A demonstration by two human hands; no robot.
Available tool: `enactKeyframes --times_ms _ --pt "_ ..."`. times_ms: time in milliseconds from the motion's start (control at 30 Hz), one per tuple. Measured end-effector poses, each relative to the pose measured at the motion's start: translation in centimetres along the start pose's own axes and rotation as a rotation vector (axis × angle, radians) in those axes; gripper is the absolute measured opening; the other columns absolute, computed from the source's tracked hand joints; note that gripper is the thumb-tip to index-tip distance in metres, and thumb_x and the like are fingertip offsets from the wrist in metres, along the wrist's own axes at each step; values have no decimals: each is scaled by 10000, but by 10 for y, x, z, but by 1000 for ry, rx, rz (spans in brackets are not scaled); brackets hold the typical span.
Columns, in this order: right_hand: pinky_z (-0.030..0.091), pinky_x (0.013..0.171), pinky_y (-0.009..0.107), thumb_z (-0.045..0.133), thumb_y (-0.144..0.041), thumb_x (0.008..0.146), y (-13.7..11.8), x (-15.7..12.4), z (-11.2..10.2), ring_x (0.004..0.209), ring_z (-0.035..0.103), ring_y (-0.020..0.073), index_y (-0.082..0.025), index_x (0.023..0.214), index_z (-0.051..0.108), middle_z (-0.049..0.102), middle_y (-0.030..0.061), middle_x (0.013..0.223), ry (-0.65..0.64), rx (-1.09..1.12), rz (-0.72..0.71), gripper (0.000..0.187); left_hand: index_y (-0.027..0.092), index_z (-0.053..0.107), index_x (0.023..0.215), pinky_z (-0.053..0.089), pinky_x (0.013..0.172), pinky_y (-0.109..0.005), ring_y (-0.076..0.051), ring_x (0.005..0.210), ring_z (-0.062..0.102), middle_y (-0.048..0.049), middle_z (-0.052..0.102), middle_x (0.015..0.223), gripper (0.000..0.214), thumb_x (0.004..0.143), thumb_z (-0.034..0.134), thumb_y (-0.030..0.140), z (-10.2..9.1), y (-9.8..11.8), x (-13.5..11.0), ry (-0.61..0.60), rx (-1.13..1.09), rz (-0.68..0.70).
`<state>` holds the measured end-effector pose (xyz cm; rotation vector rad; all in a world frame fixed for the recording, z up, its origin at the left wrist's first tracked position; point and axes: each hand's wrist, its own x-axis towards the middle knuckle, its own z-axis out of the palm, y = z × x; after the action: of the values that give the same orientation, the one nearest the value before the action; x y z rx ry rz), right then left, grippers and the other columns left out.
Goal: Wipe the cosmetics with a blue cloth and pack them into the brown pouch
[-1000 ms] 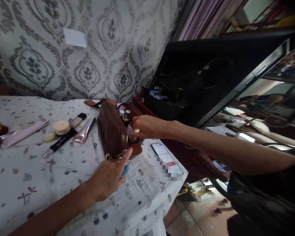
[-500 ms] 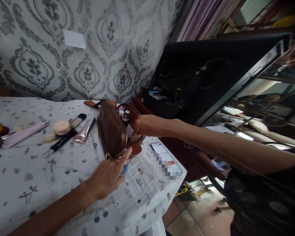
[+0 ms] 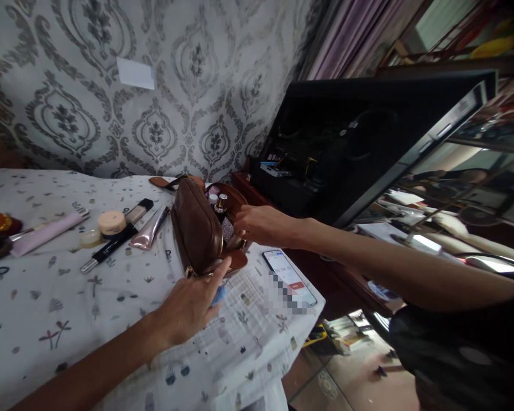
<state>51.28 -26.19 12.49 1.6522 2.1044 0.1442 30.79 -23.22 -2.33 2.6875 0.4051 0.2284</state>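
A brown leather cosmetic bag (image 3: 197,228) lies unzipped on the patterned cloth, its flap folded out to the right. Small bottles (image 3: 220,202) and a glittery item (image 3: 227,229) show inside. My right hand (image 3: 259,224) reaches into the open side with curled, closed fingers; whatever they grip is hidden. At the bag's near end, my left hand (image 3: 191,308) rests with its index finger stretched against the bag by the round brown tab (image 3: 239,260), its thumb apart. Something blue (image 3: 219,295) shows between thumb and index finger; I cannot tell whether it is held.
Left of the bag lie a rose-coloured tube (image 3: 149,229), a black cosmetic tube (image 3: 108,249), a beige-lidded jar (image 3: 111,223) and a lilac tube (image 3: 49,233). A phone (image 3: 289,277) lies near the cloth's right edge. A large black screen (image 3: 368,142) stands behind.
The view has shifted slightly. My right hand stays at the bag's opening, its fingers turned a little; my left hand keeps its place at the near end.
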Motion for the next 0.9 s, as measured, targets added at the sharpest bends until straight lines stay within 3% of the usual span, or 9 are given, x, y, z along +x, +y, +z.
enactKeyframes --times_ms 367,600,700,767,833,900 --pt "451 726 281 561 -114 945 2 -2 2 1046 600 226 -159 999 731 719 100 1026 46 42 -7 184 231 82 1602 550 785 -365 -275 986 735 -106 749 1142 749 962 470 218 -3 3 -1 -15 4 -24" --pt "483 801 298 638 -139 896 8 -6 -3 1103 590 243 -169 1202 677 696 110 1104 106 82 -19 310 246 62 1601 547 788 -371 -271 966 735 -96 748 1133 746 976 468 228 -4 4 -1 -36 6 -36" --pt "491 866 326 665 -173 884 11 -13 -3 1089 602 239 -164 1263 647 686 118 1134 233 167 -10 379 250 42 1603 547 775 -375 -275 952 736 -93 744 1142 764 967 466 224 -3 2 -1 -30 15 -30" --pt "491 893 337 637 -192 916 7 -20 0 1059 617 231 -150 1233 657 695 120 1101 383 249 -7 321 240 35 1605 546 771 -373 -273 940 737 -99 740 1147 776 960 465 221 -2 2 -1 -26 16 -22" --pt "495 879 331 564 -222 975 -5 -28 7 994 634 212 -147 1131 687 712 112 1021 543 354 -22 213 223 31 1606 544 756 -367 -274 912 738 -100 749 1106 785 953 465 221 -1 3 0 -27 22 -28" --pt "499 812 300 480 -229 1020 -28 -35 19 888 639 180 -158 989 696 717 88 917 661 459 -84 229 203 62 1604 539 740 -363 -281 896 737 -102 756 1061 773 946 466 225 0 3 0 -19 39 -46"
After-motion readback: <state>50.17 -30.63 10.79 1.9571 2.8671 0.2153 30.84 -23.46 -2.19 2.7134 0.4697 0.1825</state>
